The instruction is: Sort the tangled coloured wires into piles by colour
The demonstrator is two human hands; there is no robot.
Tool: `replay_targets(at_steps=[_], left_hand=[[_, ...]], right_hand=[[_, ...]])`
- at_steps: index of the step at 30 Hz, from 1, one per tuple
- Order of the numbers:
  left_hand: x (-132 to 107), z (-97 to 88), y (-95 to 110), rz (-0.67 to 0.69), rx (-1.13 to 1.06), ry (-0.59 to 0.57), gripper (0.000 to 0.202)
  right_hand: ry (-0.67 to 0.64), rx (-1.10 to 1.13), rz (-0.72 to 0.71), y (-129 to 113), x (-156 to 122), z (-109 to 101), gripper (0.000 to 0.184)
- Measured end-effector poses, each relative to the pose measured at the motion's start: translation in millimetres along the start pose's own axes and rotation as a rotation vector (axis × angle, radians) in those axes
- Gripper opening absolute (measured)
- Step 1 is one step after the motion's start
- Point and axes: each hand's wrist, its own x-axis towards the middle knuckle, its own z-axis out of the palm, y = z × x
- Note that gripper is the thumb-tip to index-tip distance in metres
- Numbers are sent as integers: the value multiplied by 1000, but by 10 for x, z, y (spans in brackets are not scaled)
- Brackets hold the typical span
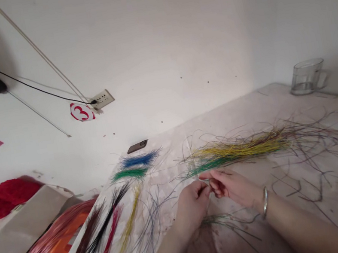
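As the left hand (191, 207) and the right hand (232, 187) meet just below the yellow-and-green wire bunch (239, 151), their fingers pinch narrowly on a thin pale strand (203, 180), too fine to make out clearly. A silver bangle (265, 202) circles the right wrist. The bunch lies on a stained white table (244, 109), with loose dark wires (324, 151) straggling to its right and a small wire tangle (225, 221) below it. To its left, black wires (107, 220), red wires (104, 251) and yellow wires (129, 216) fan out, then blue wires (138, 159) and green wires (130, 174) sit close together beside a dark phone (137, 146). Farther left of the bunch, a pink wire hank (59, 226) lies over an orange plastic object (68, 240), and red material (5, 199) sits behind a white ledge (17, 231). Far beyond the bunch, at the table's right corner, stands a clear glass jug (307, 77), with a thin layer in its base that I cannot identify.
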Motion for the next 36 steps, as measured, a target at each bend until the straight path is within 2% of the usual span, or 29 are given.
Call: replay_targets(at_steps=[4,7,10,13,15,17,19,20,21,23,25,28,31,36], left_hand=[[-57,-67,-29,-70,-73,11,25],[-165,-133,-87,-134,-155,-12,34],[-287,-212,-176,-101,-181,2,36],[-386,-294,-235,-81,-127,117,36],[-422,-326,-227,-11,-52,196,35],[-425,-319,-185,137,26,252,27],[-393,-264,-126,267,103,297,20],[-365,-221,-97,296,141,306,26],[-330,-172,-70,296,170,301,33],[-254,-70,-28,233,178,211,38],[-187,10,-2,156,130,119,28],[-134,49,10,106,96,119,24],[-145,-14,1,104,145,116,27],[-299,-240,-95,94,234,61,26]], right_hand=[[117,-386,-72,61,76,-71,62],[197,-593,-121,83,127,-159,65],[283,-581,-124,50,151,-238,59],[342,-527,-158,-15,142,-266,55],[314,-538,-197,-49,115,-240,54],[251,-565,-198,-61,75,-181,53],[179,-621,-190,-52,30,-110,52],[144,-657,-193,-42,11,-77,52],[109,-691,-202,-30,-6,-51,52],[45,-731,-212,-8,-26,-19,51],[16,-737,-212,6,-28,-17,50],[49,-741,-231,6,-5,-52,50],[131,-684,-232,-15,36,-126,50],[308,-548,-257,-48,114,-307,50]])
